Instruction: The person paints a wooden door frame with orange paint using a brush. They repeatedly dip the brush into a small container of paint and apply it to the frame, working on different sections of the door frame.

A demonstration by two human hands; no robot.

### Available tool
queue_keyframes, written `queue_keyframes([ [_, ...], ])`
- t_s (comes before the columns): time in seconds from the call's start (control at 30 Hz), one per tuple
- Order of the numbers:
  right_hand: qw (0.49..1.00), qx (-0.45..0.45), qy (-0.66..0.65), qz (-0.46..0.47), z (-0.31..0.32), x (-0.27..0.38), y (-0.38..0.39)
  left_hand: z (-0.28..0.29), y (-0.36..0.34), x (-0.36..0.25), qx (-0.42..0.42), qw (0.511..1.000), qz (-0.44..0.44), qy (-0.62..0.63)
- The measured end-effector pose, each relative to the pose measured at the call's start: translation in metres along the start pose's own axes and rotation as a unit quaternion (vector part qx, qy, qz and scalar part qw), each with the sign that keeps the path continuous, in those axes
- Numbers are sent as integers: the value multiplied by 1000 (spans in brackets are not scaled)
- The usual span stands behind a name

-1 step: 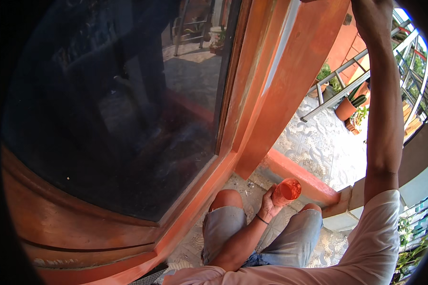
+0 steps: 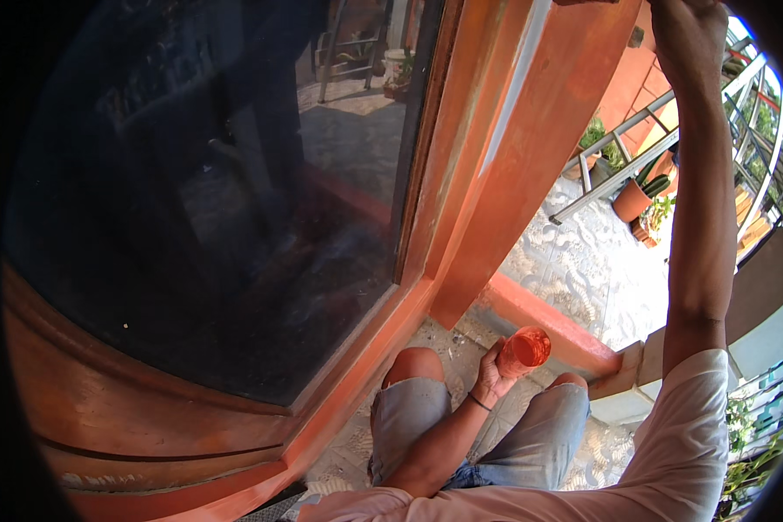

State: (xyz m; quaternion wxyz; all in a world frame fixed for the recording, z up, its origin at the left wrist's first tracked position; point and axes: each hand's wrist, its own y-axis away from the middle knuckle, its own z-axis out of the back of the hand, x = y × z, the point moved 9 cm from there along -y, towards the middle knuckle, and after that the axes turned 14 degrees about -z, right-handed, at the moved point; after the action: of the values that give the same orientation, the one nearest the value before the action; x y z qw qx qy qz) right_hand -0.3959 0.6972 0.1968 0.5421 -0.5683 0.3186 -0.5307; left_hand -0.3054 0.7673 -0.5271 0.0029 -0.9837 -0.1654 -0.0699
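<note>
My left hand (image 2: pixel 491 372), with a dark band at its wrist, holds a small cup (image 2: pixel 525 350) above and between my knees. Orange-red paint coats the inside of the cup, and its mouth faces up toward me. My right arm reaches far up along the orange post (image 2: pixel 535 148). At the upper edge of the picture my right hand (image 2: pixel 689 39) is partly cut off, close to the post's top. What its fingers do or hold is out of sight. A pale strip runs down the post's left side.
A dark glass pane (image 2: pixel 209 209) in a wooden frame fills the left. Low behind the cup runs an orange ledge (image 2: pixel 552 322). Farther right, a metal ladder (image 2: pixel 613 178) leans over patterned tiles (image 2: pixel 565 235), near a potted cactus (image 2: pixel 633 200). A low wall (image 2: pixel 648 370) stands at the right.
My right hand has shifted very slightly down and to the right at the upper edge, and the elbow slightly left. My left hand and the cup stay in place.
</note>
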Motion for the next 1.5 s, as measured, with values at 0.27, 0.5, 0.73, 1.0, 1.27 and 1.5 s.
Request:
queue_keyframes([
  [0.27,956,287,10,-68,-27,-70,95,-9,5,-1,9,1000,5,12],
  [0.5,980,162,12,-113,13,-91,67,-9,4,7,10,1000,11,-11],
  [0.73,951,281,-19,-130,-30,-95,118,-8,3,7,34,999,17,1],
  [1.0,952,230,-137,-150,-7,-109,115,10,-2,8,19,1000,16,-1],
  [1.27,957,165,-136,-198,8,-143,129,10,-2,12,8,1000,10,0],
  [1.5,903,76,278,317,-27,-34,181,13,1,6,4,1000,8,4],
])
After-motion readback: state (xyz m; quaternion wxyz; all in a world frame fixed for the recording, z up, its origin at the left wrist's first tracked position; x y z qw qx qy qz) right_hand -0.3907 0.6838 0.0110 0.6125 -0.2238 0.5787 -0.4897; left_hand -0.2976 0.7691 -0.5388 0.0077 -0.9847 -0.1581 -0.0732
